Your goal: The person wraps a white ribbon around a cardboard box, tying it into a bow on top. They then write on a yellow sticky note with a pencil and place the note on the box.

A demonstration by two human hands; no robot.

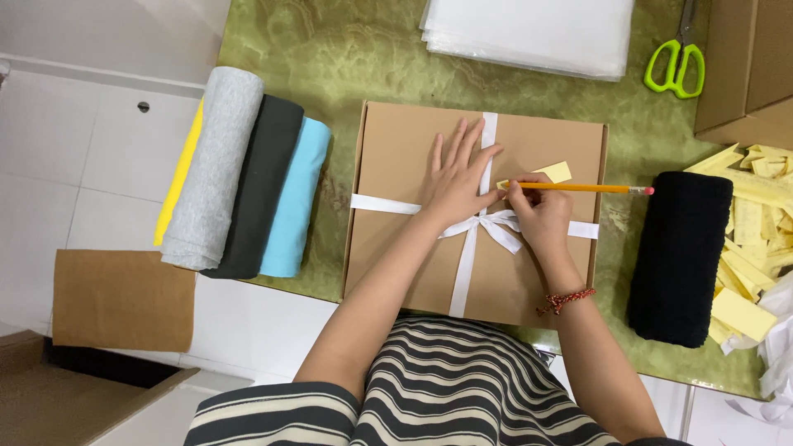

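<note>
A flat brown cardboard box [396, 256] lies on the green marble table, tied crosswise with a white ribbon [467, 264] that ends in a bow. My left hand [458, 177] rests flat on the lid, fingers spread, beside the ribbon. My right hand [537, 211] grips a yellow pencil [591, 188] with a pink eraser end; its tip touches a small yellow paper tag [552, 173] lying on the lid. A red braided bracelet circles my right wrist.
Rolled fabrics in yellow, grey [211, 169], dark grey and light blue lie left of the box. A black fabric roll [681, 256] lies to the right, beside yellow paper slips [756, 239]. Green-handled scissors [677, 66], white sheets [533, 33] and cardboard boxes [747, 66] sit beyond.
</note>
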